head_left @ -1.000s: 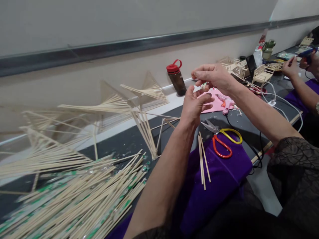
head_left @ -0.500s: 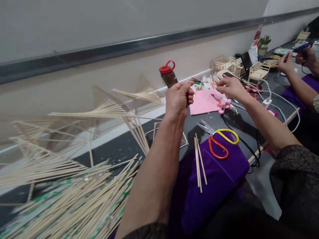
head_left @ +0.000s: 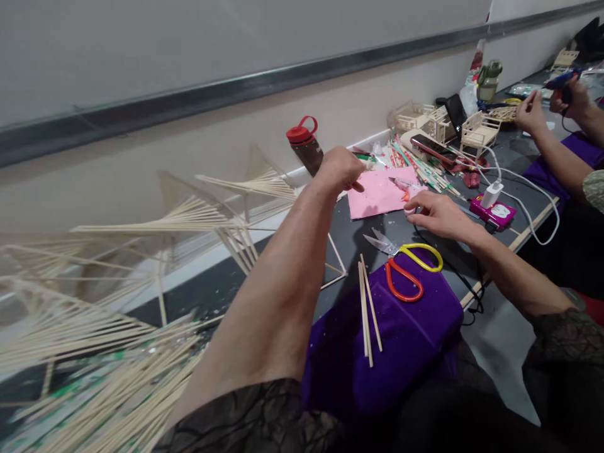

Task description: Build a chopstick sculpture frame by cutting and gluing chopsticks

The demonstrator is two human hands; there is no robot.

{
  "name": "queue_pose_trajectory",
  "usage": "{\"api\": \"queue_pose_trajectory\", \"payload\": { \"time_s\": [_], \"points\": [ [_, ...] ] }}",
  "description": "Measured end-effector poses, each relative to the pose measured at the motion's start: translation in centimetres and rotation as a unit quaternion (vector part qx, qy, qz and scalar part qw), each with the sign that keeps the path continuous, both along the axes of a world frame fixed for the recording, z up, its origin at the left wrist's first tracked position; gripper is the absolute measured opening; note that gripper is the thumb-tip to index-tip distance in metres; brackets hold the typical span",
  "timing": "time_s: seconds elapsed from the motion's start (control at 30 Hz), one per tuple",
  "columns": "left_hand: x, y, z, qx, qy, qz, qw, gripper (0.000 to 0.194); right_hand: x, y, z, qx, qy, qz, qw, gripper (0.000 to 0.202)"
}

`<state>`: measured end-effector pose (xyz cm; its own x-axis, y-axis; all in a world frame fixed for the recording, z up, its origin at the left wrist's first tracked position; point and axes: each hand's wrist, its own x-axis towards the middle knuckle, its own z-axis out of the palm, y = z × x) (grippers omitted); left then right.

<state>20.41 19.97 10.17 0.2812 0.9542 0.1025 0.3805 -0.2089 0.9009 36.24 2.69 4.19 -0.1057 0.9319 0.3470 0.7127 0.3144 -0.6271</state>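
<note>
Right of centre in the frame, the right hand rests fingers-down, loosely spread, on the pink glue gun, while the left hand hovers curled shut above the pink sheet; can't tell what it's pinching. Risk-wise, a hot nozzle could burn fingertips, and the cord could snag the scissors just below. Loose sticks lie on the purple cloth.

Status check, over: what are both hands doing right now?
Left hand closed, raised near the brown bottle. Right hand down on the pink glue gun. Scissors and loose sticks lie on the purple cloth.
</note>
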Motion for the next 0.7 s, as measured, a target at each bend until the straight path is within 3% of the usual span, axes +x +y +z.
{"api": "queue_pose_trajectory", "payload": {
  "time_s": [0.07, 0.13, 0.27, 0.4, 0.5, 0.57, 0.7],
  "points": [
    [-0.1, 0.0, 0.5, -0.003, 0.157, -0.007, 0.988, 0.013, 0.0, -0.3, -0.3, -0.010, -0.002, -0.001, 1.000, 0.018],
    [-0.3, -0.5, 1.0, 0.004, 0.239, -0.012, 0.971, 0.016, 0.0, -0.4, -0.4, -0.023, -0.002, 0.000, 1.000, 0.017],
    [-0.6, -2.1, 1.4, 0.005, 0.170, -0.020, 0.985, 0.018, -0.3, 0.7, -0.5, -0.053, 0.064, -0.006, 0.997, 0.021],
    [-1.1, -3.0, 1.2, -0.010, 0.095, -0.044, 0.994, 0.017, -1.0, 3.6, -0.1, -0.069, 0.163, -0.030, 0.984, 0.051],
    [-1.2, -3.6, 1.1, -0.008, 0.067, -0.077, 0.995, 0.021, -2.1, 6.0, 0.3, -0.070, 0.209, -0.011, 0.975, 0.066],
    [-1.2, -4.1, 1.1, -0.010, 0.036, -0.099, 0.994, 0.022, -3.0, 7.3, 0.4, -0.069, 0.231, 0.021, 0.970, 0.057],
    [-1.6, -5.1, 1.1, -0.021, 0.000, -0.099, 0.995, 0.022, -4.4, 8.4, 0.4, -0.060, 0.240, 0.040, 0.968, 0.011]
  ]
}}
